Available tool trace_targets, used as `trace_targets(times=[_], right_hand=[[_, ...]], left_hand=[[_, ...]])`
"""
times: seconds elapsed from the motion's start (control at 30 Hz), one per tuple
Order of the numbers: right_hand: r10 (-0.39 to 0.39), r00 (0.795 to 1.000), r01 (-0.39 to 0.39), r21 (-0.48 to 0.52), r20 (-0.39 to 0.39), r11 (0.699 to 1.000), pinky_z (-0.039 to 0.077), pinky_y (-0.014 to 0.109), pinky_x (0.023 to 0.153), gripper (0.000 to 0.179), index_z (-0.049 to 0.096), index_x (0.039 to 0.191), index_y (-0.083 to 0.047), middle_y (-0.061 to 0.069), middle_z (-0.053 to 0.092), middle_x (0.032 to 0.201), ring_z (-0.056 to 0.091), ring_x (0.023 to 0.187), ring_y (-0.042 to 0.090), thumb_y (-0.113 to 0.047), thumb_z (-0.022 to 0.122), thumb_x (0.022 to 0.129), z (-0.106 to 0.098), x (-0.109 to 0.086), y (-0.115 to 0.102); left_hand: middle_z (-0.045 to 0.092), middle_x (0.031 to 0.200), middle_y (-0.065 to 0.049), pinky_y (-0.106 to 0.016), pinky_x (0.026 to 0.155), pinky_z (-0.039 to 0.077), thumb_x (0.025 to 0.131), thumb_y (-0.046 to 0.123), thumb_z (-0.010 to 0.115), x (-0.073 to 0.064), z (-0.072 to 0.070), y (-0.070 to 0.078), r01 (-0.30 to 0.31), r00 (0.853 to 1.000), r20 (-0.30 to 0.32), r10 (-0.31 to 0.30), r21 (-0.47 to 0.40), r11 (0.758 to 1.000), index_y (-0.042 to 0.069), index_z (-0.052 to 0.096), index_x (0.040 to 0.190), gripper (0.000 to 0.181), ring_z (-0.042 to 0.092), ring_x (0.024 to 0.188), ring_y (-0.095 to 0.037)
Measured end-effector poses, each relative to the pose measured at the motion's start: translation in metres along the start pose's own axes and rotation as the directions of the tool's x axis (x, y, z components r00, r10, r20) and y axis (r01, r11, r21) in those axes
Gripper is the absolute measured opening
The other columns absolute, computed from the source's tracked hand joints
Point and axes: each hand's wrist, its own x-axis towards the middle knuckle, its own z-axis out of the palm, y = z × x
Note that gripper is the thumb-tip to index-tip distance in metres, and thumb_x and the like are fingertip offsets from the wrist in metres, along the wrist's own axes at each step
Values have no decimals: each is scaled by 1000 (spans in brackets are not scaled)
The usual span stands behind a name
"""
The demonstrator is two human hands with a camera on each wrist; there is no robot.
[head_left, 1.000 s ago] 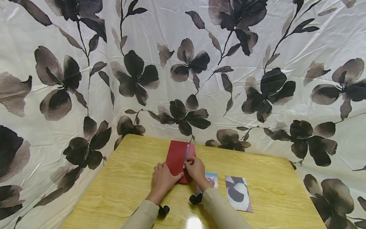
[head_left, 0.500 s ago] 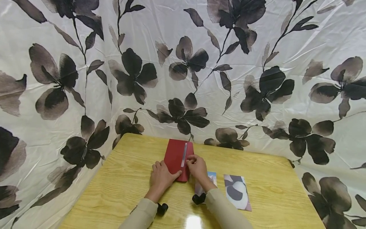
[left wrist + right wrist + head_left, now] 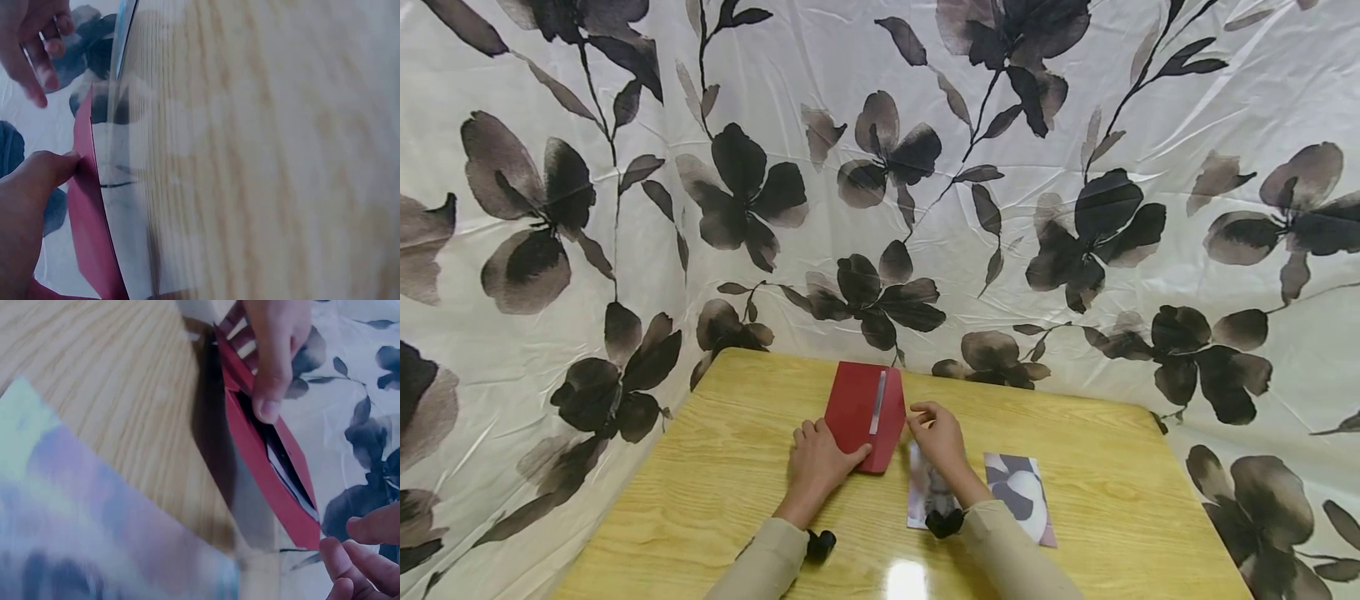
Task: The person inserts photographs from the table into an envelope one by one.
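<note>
A red envelope [image 3: 855,408] lies towards the back of the table, with a pale strip [image 3: 877,403] showing lengthwise near its right side. From the right wrist view, the envelope's mouth gapes and something whitish and dark [image 3: 284,472] shows inside. My left hand [image 3: 822,462] grips the envelope's near left part, thumb on top; in the left wrist view the thumb [image 3: 59,167] presses the red paper. My right hand [image 3: 938,437] hovers just off the envelope's right edge, fingers loosely bent, holding nothing. Its fingers [image 3: 369,565] show near the envelope's far end in the right wrist view.
Beneath my right wrist lies a picture card [image 3: 917,500], partly hidden. Another card with a grey and white picture [image 3: 1018,492] lies to its right. Black wrist devices [image 3: 822,546] sit on both wrists. A flower-patterned cloth [image 3: 880,183] hangs behind the wooden table [image 3: 715,467].
My right hand has drawn away from the strip to the right of the envelope, leaving the strip fully visible. The left hand keeps its hold. The whole view has shifted slightly.
</note>
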Motion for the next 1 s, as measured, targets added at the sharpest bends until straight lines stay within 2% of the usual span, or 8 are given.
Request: trace_targets(times=[0.23, 0.43, 0.73, 1.0], right_hand=[[5, 1000, -5, -17, 3, 1000, 49, 37, 62, 23, 76, 125, -11, 4, 73, 95, 59, 78, 20, -19, 73, 103, -19, -5, 6], [28, 999, -29, -54, -19, 998, 48, 36, 65, 25, 76, 126, -11, 4, 73, 97, 60, 84, 21, -20, 74, 103, -34, -9, 16], [61, 997, -64, -73, -45, 995, 44, 34, 62, 27, 74, 128, -9, 5, 72, 97, 57, 80, 21, -18, 75, 102, -58, -15, 26], [70, 995, -80, -138, -77, 987, 44, 32, 56, 33, 73, 131, -7, 6, 74, 99, 56, 73, 18, -20, 75, 101, -78, -24, 42]], left_hand=[[55, 116, -25, -54, 84, 55, 78, 68, 86, 1, -1, -3, 4, 1000, 19, -4, -12, 1000, -12, 55, 132, 101, 52, 105, -38], [55, 116, -25, -54, 84, 55, 78, 68, 85, 0, -1, -2, 5, 1000, 16, -4, -22, 1000, -11, 55, 132, 100, 52, 106, -38], [55, 115, -24, -53, 83, 56, 78, 66, 86, -1, -4, -2, 2, 1000, 18, -1, -23, 1000, -11, 55, 131, 98, 52, 105, -38], [55, 114, -24, -53, 81, 56, 78, 66, 86, -2, -3, -2, -12, 1000, 8, 12, -25, 1000, -11, 55, 130, 98, 51, 103, -36]])
